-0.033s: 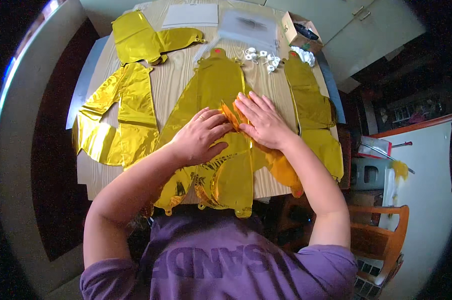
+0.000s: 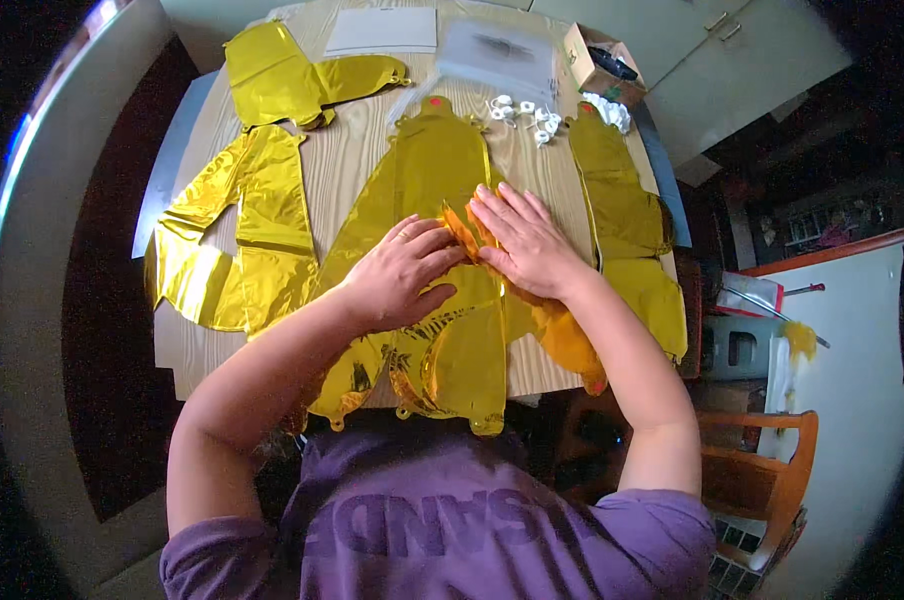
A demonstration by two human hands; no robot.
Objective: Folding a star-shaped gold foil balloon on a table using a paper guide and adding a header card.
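Observation:
A flat gold foil balloon point(image 2: 440, 150) lies across the middle of the table, its tabbed lower end near the front edge. My left hand point(image 2: 402, 270) rests palm down on it, fingers stretched and slightly bent. To its right, my right hand point(image 2: 525, 240) lies flat with fingers extended over a folded orange-gold part of the foil point(image 2: 459, 232). Between the two hands that fold stands up a little. More orange foil point(image 2: 564, 335) spreads under my right wrist toward the front edge. What lies beneath the palms is hidden.
Other gold foil pieces lie at the left point(image 2: 275, 190), far left point(image 2: 272, 75) and right point(image 2: 622, 190) of the wooden table point(image 2: 340, 175). Small white pieces point(image 2: 545, 125), a clear plastic bag point(image 2: 502, 65), white sheet point(image 2: 382, 30) and open box point(image 2: 584, 62) sit farther back.

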